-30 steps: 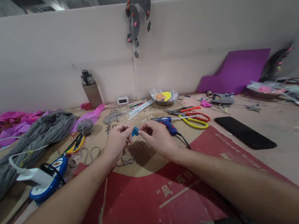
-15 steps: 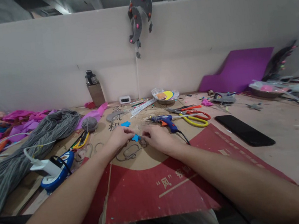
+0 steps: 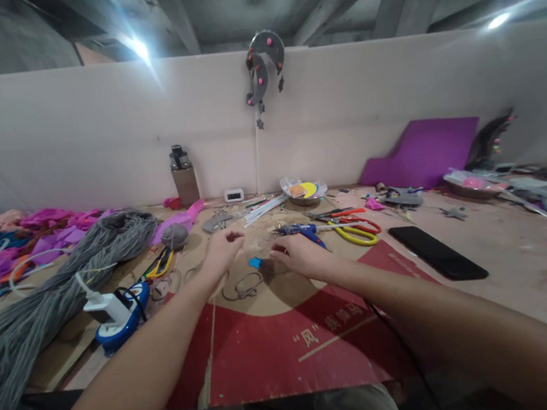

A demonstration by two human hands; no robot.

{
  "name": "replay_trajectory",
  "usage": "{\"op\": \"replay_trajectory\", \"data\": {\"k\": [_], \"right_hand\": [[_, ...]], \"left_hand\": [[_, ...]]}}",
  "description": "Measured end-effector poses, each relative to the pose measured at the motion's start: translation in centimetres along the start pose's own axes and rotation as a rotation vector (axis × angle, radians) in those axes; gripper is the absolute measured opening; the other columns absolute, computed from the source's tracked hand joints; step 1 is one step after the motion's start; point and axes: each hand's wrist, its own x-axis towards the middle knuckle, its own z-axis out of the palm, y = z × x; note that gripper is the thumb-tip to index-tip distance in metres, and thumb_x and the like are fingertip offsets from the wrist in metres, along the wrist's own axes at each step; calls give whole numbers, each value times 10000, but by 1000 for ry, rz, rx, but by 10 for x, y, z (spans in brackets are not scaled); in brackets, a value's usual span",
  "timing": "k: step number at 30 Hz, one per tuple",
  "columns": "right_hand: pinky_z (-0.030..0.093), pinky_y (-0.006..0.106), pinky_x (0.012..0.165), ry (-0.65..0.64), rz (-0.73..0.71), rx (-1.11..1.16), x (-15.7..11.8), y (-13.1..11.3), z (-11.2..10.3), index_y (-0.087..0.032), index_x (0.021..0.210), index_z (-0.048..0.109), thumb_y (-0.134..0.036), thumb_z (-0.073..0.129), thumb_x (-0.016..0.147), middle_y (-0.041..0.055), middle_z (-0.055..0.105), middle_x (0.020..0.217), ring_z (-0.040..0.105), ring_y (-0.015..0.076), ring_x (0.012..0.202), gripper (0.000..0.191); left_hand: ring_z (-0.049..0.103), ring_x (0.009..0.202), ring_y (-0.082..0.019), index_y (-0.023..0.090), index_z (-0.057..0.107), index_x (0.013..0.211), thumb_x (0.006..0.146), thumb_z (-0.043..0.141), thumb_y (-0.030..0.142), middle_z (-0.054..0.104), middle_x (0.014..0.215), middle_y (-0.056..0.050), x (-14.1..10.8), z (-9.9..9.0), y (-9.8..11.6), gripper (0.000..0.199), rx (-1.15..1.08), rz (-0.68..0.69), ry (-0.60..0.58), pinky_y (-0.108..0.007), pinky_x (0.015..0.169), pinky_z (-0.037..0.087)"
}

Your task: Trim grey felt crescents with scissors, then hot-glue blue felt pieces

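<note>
A blue star-shaped piece (image 3: 255, 262) lies on the cardboard between my hands, with grey cord (image 3: 241, 287) looped just in front of it. Up and to the left of the star, my left hand (image 3: 222, 251) has its fingers bent together at the tips; whatever they hold, if anything, is hidden. My right hand (image 3: 296, 254) rests close to the star's right side, fingers loosely curved and a little apart, with nothing visible in them. Partly behind that hand is a blue glue gun (image 3: 301, 229). The second blue piece is out of sight now.
Yellow-handled scissors (image 3: 358, 233) and a black phone (image 3: 435, 252) lie to the right. On the left are a grey yarn bundle (image 3: 107, 244), a yarn ball (image 3: 175, 235) and a blue power strip (image 3: 118, 326) with a white plug. A bowl (image 3: 305, 199) stands at the back.
My left hand has come off the blue star and moved up and away. The right hand has drawn slightly apart from it. The camera has tilted upward.
</note>
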Motion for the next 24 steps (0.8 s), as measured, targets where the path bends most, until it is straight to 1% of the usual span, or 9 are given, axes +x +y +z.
{"op": "replay_trajectory", "data": {"k": [3,5,7,9,13,17,20,22,24], "right_hand": [[368,259,627,33,-25,-2,10,-10,-22,-171,809,683,-258,558,879,60,697,792,585,157,693,168],[374,265,643,70,-41,7,28,-17,-33,-170,829,675,-283,556,880,57,690,795,578,156,702,172],[390,270,665,110,-41,31,56,-22,-37,-168,871,670,-309,571,870,52,685,802,582,156,714,172],[418,282,716,160,-23,69,92,-26,-34,-156,978,657,-340,605,849,69,692,886,604,167,783,231],[449,324,848,215,8,158,175,-32,-8,-109,1170,587,-419,701,761,148,651,1124,606,222,1001,525],[395,363,1015,270,53,244,257,-45,27,-62,1339,463,-437,767,684,223,525,1335,504,276,1229,813],[334,406,1092,310,101,305,313,-57,51,-53,1417,363,-456,794,637,251,418,1438,392,324,1344,978],[318,437,1109,336,131,349,346,-63,66,-74,1447,312,-460,828,576,251,367,1477,343,350,1379,1083],[334,450,1099,370,148,395,374,-67,82,-92,1456,283,-453,850,533,249,372,1470,361,356,1370,1141]], "left_hand": [[401,471,-87,142,693,751,667,669,230,573,573,23,-5,1,9,124,-32,27,-1,-209,458,273],[408,470,-90,155,676,740,703,634,261,543,550,36,-13,2,17,120,-68,29,-19,-212,469,288],[443,496,-97,164,667,731,705,613,223,555,569,33,-23,2,24,84,-108,6,-100,-218,493,318],[493,543,-111,168,659,704,701,593,173,593,601,15,-35,2,28,67,-72,44,-168,-233,544,370],[601,719,-174,186,693,796,770,575,209,696,772,-48,-57,-1,17,123,109,231,-240,-283,669,439],[619,744,-200,208,707,863,784,560,203,710,846,-83,-72,0,-7,167,361,379,-254,-309,660,438],[645,754,-216,209,703,858,742,618,204,715,837,-92,-78,8,-21,144,522,505,-425,-302,602,430],[655,744,-219,195,698,909,758,610,232,722,885,-94,-78,18,-29,178,595,509,-446,-302,571,434],[648,690,-229,170,702,832,744,623,226,713,791,-101,-76,30,-39,131,653,448,-520,-302,544,444]]}}
